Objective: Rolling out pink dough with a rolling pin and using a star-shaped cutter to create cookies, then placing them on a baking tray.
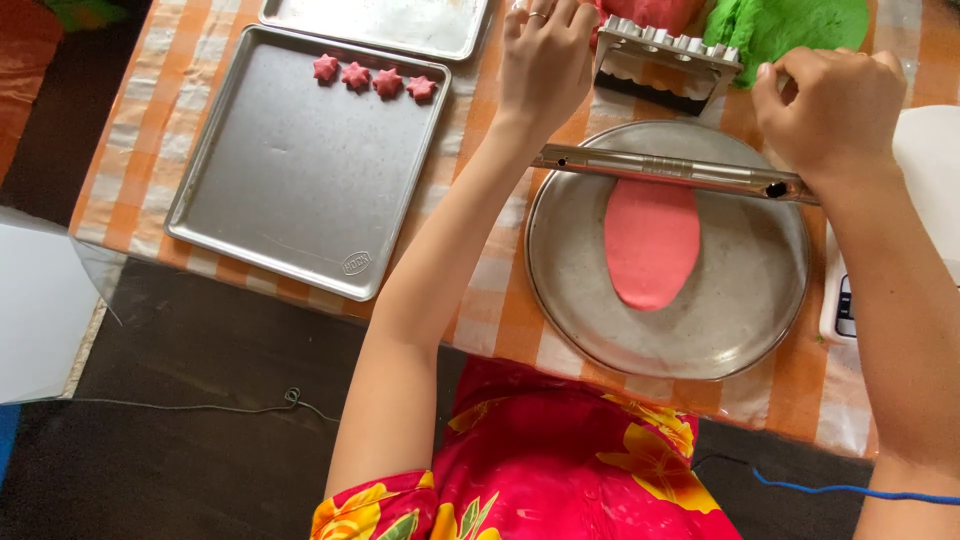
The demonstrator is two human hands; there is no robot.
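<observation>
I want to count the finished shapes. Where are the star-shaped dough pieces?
The four pink stars lie in a row along the far edge of the square tray, left of the left hand.

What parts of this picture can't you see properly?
- Head view: the left hand has its fingertips cut off by the top edge.
- The far end of the pink dough is hidden under the metal rolling pin.
- The right hand covers that pin's end.
- The green dough runs off the top edge.
- The white scale is hidden behind the right arm.
</observation>
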